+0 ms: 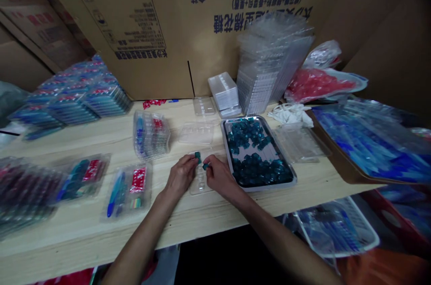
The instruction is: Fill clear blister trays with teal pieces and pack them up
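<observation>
Right hand (pixel 219 175) pinching teal block (pixel 205 166); tray slots (pixel 201 182) fore-aft.

Cannot see all the shell (pixel 201 184) left of the tray (pixel 247 152), partly under fingers (pixel 186 162), nor read small print (pixel 143 24) on the carton (pixel 182 42) behind. Find packs (pixel 23 195) far left of the tray blurred, cut off.
</observation>
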Demonstrator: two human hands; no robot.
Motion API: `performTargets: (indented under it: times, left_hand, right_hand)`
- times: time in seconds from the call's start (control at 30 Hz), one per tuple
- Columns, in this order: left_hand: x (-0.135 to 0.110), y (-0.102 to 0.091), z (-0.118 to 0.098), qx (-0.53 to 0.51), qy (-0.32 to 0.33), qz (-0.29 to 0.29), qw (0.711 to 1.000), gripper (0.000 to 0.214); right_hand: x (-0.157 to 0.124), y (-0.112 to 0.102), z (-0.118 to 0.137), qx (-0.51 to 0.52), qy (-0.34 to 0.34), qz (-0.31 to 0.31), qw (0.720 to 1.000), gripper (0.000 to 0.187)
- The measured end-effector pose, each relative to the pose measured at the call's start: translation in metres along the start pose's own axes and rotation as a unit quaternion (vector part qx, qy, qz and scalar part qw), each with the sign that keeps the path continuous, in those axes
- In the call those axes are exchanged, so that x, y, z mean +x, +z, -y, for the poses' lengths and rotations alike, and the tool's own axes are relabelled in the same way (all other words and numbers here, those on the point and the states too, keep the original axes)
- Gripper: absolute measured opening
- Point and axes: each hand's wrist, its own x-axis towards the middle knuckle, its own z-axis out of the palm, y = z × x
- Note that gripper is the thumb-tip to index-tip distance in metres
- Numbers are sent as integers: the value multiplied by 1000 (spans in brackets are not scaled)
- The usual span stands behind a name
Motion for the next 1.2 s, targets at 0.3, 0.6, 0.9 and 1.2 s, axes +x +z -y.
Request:
performTargets:
  times: [0.3, 0.6, 0.9, 1.2]
  left_hand:
    - [-9, -5, -2, 25, 22, 23, 999, 36]
    - [3, -9, -71, -428, -337, -90, 834, 32]
    - [2, -14, -73, -572, -408, -92, 706, 33]
    - [-6, -2, -76, -475, -380, -131, 782, 31]
  right_hand:
    - [4, -1, 0, 19, 5, 3, 1000, 25]
    - [-12, -8, 19, 27, -92, -58, 994, 38]
    - [-7, -13, 11, 91, -79, -16, 993, 20]
    - [-8, -22, 18, -21, -85, 33, 996, 13]
